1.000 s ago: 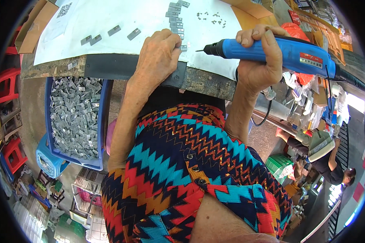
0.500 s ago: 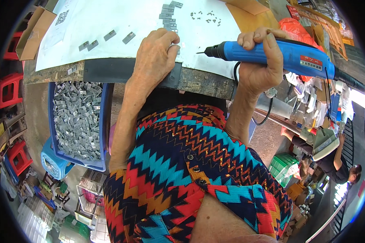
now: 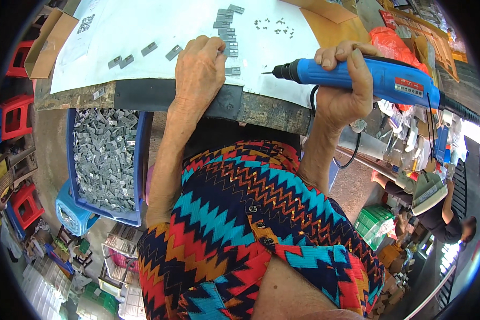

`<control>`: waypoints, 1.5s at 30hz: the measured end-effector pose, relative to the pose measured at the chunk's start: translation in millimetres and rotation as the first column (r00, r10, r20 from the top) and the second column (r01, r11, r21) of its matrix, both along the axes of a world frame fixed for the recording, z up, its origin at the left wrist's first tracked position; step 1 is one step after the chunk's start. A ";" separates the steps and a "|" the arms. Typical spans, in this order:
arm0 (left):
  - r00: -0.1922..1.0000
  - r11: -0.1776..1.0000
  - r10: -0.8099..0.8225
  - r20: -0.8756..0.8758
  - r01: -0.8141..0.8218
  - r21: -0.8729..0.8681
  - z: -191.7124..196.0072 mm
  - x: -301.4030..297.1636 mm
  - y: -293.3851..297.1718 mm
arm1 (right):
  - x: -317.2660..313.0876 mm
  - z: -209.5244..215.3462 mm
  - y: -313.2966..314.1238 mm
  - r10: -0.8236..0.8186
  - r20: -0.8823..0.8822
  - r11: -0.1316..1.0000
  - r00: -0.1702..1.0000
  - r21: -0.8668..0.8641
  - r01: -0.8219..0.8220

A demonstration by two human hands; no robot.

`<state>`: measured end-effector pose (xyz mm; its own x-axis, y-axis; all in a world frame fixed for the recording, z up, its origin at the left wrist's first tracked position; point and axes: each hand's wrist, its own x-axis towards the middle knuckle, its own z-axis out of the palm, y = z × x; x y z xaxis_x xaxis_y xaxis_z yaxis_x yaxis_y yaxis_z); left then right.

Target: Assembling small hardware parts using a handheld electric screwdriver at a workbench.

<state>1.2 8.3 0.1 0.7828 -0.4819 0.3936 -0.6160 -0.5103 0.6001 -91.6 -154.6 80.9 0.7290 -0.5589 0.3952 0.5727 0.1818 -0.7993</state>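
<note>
My right hand [image 3: 344, 88] is wrapped round a blue electric screwdriver [image 3: 376, 80], held level above the table's right part with its thin bit [image 3: 267, 72] pointing left. The bit touches nothing. My left hand [image 3: 198, 74] rests over the white sheet with its fingers curled, its fingertips beside a column of small grey rectangular blocks [image 3: 226, 25]. Whether the fingers hold a block is hidden. One grey block [image 3: 232, 71] lies apart below the column, near the table edge. Another grey block [image 3: 173, 52] lies just left of my hand, partly covered.
Several loose grey blocks [image 3: 149, 48] lie farther left on the white sheet [image 3: 90, 64]. Tiny screw-like parts [image 3: 274, 26] are scattered at the far right. A blue bin [image 3: 138, 176] full of grey blocks stands below the table's left side. Another person [image 3: 445, 218] is at the right.
My left hand has drawn left from the lower end of the column, uncovering the separate grey block. My right hand keeps the screwdriver in nearly the same place.
</note>
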 end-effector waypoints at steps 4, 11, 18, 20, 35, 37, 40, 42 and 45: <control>0.998 0.998 -0.057 0.010 0.057 -0.027 1.0 2.0 -0.5 | 8.1 2.3 2.6 -0.001 0.000 1.000 1.000 -0.004 0.001; 0.995 0.996 -0.087 0.040 0.088 -0.025 -1.4 0.3 0.6 | 33.9 4.6 16.5 -0.053 0.103 0.996 0.993 0.071 0.046; 0.996 0.994 -0.087 0.014 0.088 -0.061 0.3 -0.2 2.7 | 42.1 -1.1 14.0 0.069 0.045 0.994 0.997 -0.087 -0.065; 0.996 0.996 -0.086 0.027 0.087 -0.033 0.3 0.2 2.1 | 46.6 -1.0 15.3 0.085 0.057 0.994 0.995 -0.068 -0.081; 0.991 0.979 -0.121 -0.060 0.109 -0.175 -6.2 0.5 0.3 | 64.6 10.3 46.7 -0.039 -0.017 0.966 0.999 -0.258 0.034; 0.990 0.979 -0.123 -0.076 0.108 -0.170 -6.3 1.7 0.5 | 65.1 11.1 50.5 -0.042 -0.037 0.966 0.998 -0.258 0.031; 0.989 0.980 -0.123 -0.077 0.109 -0.166 -6.3 1.7 0.3 | 64.9 11.5 51.6 -0.042 -0.054 0.960 0.998 -0.278 0.025; 0.991 0.980 -0.120 -0.065 0.108 -0.170 -7.0 1.8 0.4 | 65.2 10.7 51.8 -0.037 -0.054 0.953 0.998 -0.301 0.019; 0.990 0.981 -0.119 -0.076 0.105 -0.162 -8.3 1.8 0.3 | 66.1 9.2 52.2 -0.037 -0.037 0.948 0.999 -0.318 0.024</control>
